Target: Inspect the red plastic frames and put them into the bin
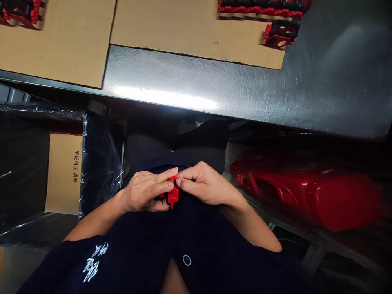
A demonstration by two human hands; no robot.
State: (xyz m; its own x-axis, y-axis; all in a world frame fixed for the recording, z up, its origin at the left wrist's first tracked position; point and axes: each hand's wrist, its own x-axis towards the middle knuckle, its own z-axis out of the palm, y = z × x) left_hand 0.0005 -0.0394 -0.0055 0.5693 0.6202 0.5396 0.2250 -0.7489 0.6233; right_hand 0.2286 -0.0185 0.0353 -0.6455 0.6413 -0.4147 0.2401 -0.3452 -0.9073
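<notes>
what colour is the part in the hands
The small part is bright red, best seen in the head view.

cardboard [196, 32] lies on the steel table [245, 90] beyond the held part [173, 195], wrapped carton [63, 173] left, probably trays [306, 200] right.

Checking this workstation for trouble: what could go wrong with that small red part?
The small red plastic part is pinched between the left hand and right hand, so it could slip into the person's lap or the dark gap below the steel table. Twisting it hard might crack it.
</notes>
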